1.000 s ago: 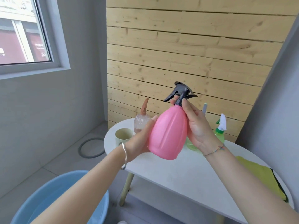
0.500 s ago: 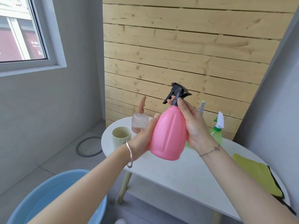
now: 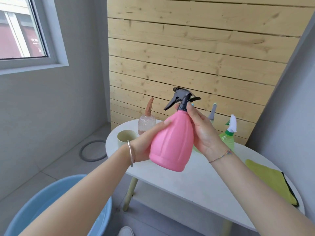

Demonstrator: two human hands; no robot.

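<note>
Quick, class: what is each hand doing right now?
Left hand: grips the pink spray bottle by its body.
Right hand: grips the same bottle's neck.

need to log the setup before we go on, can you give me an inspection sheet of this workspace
surface: white table, rounded top
job's things: pink bottle held up in front of the table, tilted; black trigger head on it
clutter: cup, clear bottle and green bottle at the far edge; yellow cloth at the right end
grips: left grip holds the pink bottle's body; right grip curls round its neck
cables: nothing seen
surroundings: blue basin and grey ring on the floor; window; plank wall
</note>
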